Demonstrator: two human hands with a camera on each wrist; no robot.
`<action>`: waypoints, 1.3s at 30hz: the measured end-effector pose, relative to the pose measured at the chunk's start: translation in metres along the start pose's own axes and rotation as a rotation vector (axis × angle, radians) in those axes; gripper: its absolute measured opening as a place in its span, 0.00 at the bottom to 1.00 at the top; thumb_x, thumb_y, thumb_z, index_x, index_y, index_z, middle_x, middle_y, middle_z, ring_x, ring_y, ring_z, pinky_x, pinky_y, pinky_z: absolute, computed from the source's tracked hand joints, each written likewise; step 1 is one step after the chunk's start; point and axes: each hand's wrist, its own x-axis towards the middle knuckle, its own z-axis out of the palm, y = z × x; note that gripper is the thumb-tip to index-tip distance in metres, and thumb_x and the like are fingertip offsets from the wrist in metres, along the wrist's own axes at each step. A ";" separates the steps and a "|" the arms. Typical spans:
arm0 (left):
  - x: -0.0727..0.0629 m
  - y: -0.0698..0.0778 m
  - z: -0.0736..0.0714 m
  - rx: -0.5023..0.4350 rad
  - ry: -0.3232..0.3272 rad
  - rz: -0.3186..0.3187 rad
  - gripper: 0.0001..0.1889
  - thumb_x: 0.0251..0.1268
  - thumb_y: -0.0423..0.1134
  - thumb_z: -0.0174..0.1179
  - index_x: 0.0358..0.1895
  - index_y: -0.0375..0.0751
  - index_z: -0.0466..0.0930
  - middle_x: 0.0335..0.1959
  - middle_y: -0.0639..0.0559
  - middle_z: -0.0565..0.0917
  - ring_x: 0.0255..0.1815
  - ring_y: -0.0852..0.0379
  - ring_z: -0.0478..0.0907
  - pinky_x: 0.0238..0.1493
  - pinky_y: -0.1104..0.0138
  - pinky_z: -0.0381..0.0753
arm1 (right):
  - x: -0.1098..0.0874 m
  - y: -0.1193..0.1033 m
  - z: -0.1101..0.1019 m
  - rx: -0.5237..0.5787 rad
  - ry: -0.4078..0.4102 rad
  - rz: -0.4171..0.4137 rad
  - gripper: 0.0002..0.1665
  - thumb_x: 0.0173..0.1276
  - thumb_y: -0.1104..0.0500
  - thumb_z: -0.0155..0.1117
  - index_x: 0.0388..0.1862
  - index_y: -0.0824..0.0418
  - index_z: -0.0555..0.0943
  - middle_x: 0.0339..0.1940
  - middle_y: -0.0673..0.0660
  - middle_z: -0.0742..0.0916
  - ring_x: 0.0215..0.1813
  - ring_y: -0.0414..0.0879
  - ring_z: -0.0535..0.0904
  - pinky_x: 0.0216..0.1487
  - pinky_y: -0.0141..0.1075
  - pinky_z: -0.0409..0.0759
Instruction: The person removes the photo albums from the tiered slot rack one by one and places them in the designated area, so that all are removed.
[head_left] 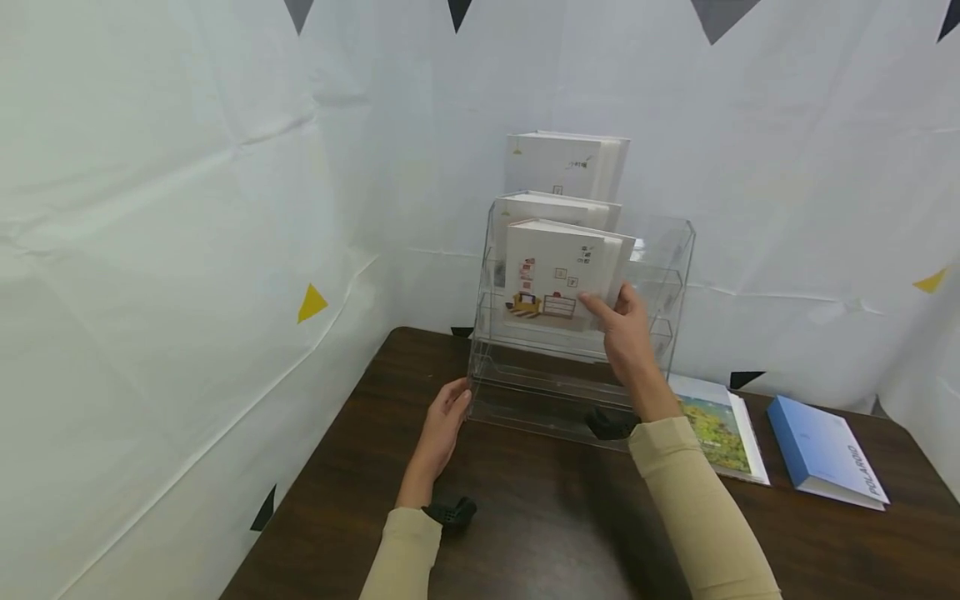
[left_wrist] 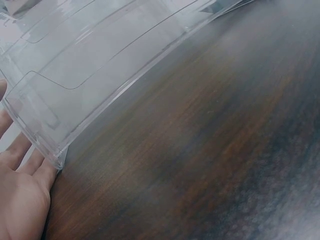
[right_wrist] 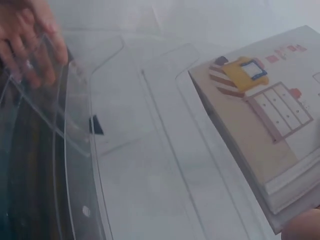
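My right hand [head_left: 627, 329] pinches a white photo album [head_left: 551, 271] by its right edge, thumb on the printed front. The album is held upright before the tiers of a clear acrylic rack [head_left: 540, 379]; its cover shows a yellow armchair and a drawer chest, also seen in the right wrist view. Against the rack's lower left side rests my left hand [head_left: 444, 421], its fingers along the outer panel. In the left wrist view those fingers [left_wrist: 20, 150] look extended beside the clear corner. Behind the held album stand two similar albums, one in the top tier [head_left: 551, 162] and one below it [head_left: 517, 208].
On the dark wooden table [head_left: 517, 517], right of the rack, lie an album with a tree picture [head_left: 716, 429] and a blue POLAROID album [head_left: 828, 450]. White fabric walls [head_left: 187, 250] with coloured triangles enclose the table's left and back.
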 end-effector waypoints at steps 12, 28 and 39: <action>0.003 0.002 0.005 -0.002 -0.006 -0.005 0.27 0.89 0.49 0.52 0.80 0.41 0.65 0.83 0.40 0.66 0.87 0.41 0.58 0.87 0.43 0.57 | -0.025 -0.020 -0.024 0.100 0.038 -0.022 0.33 0.74 0.57 0.76 0.75 0.54 0.76 0.69 0.48 0.86 0.72 0.43 0.79 0.67 0.33 0.78; 0.007 0.002 -0.004 0.008 0.009 0.001 0.28 0.88 0.49 0.54 0.80 0.40 0.66 0.83 0.38 0.66 0.87 0.40 0.58 0.87 0.43 0.58 | -0.077 -0.031 -0.074 0.036 0.062 0.001 0.33 0.80 0.56 0.69 0.79 0.51 0.69 0.70 0.42 0.82 0.74 0.38 0.73 0.70 0.33 0.73; 0.005 0.002 -0.008 0.011 0.012 0.002 0.29 0.88 0.50 0.54 0.81 0.39 0.65 0.83 0.37 0.65 0.88 0.40 0.58 0.87 0.44 0.58 | -0.121 -0.026 -0.124 -0.055 0.051 -0.018 0.32 0.83 0.58 0.65 0.81 0.53 0.69 0.67 0.39 0.85 0.68 0.32 0.78 0.60 0.24 0.79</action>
